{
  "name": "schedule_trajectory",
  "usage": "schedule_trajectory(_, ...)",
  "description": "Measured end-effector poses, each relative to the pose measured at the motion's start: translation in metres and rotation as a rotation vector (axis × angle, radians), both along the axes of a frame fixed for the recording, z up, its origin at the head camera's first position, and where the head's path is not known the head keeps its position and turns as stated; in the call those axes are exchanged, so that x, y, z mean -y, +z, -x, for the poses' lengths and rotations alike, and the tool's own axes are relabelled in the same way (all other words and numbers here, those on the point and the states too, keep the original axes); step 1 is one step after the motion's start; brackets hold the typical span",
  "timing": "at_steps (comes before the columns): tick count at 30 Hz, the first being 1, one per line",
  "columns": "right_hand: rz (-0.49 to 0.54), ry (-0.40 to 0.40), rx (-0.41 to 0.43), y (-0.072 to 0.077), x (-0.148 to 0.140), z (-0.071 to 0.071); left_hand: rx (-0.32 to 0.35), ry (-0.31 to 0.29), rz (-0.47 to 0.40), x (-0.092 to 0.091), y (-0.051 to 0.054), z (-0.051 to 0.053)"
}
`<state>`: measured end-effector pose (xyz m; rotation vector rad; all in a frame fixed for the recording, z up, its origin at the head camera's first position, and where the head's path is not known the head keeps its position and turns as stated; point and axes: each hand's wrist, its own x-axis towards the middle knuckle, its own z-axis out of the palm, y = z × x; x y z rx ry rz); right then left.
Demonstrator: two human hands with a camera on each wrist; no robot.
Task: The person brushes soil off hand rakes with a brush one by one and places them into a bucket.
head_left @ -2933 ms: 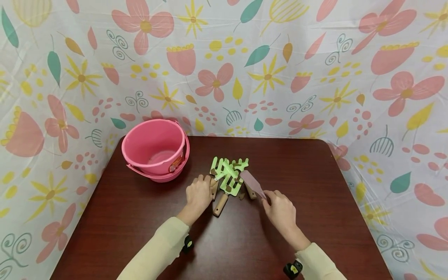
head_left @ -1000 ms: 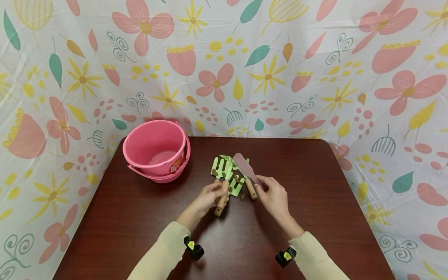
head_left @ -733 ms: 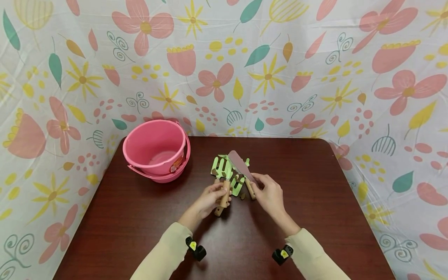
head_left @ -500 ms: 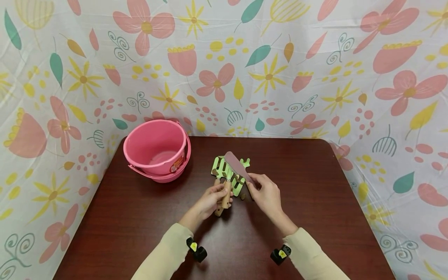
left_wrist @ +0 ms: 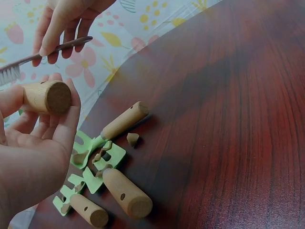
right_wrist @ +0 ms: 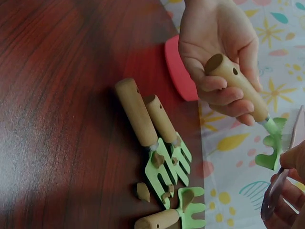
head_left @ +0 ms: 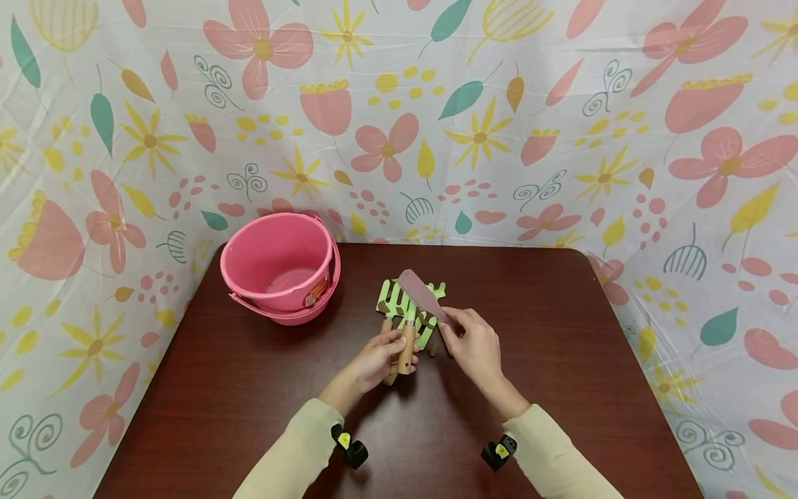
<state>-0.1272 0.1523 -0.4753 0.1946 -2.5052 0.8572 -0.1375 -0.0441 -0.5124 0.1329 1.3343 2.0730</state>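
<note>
My left hand holds a small garden hand fork by its wooden handle, raised above the table. In the right wrist view its green pronged head points away from the palm. My right hand grips a brush with a mauve back; white bristles show in the left wrist view. The brush lies across the fork's head in the head view; whether the bristles touch it I cannot tell. Below lie several more green hand forks with wooden handles, brown bits on their heads.
A pink bucket with its handle lowered stands at the back left of the dark wooden table. One loose brown lump lies beside the forks. Flower-printed cloth hangs behind the table and along both sides.
Since the earliest frame my left hand has turned, swinging the handle toward me. My right hand has brought the brush left over the fork's head. The last half second shows only slight shifts.
</note>
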Motion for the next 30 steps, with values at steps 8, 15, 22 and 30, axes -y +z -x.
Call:
schedule_trajectory(8,-0.015,0.004,-0.003,0.000,-0.004,-0.001,-0.005,-0.023,-0.020,0.000,0.001,0.000)
schedule_trajectory(15,-0.019,0.004,0.000,-0.003,-0.007,-0.002,0.008,-0.014,-0.026,0.000,-0.002,-0.001)
schedule_trajectory(22,-0.015,-0.030,-0.009,-0.009,-0.014,-0.002,-0.026,-0.020,-0.032,0.004,-0.003,-0.002)
schedule_trajectory(30,-0.031,-0.073,0.007,-0.014,-0.026,-0.002,-0.040,-0.031,-0.035,0.009,-0.005,-0.001)
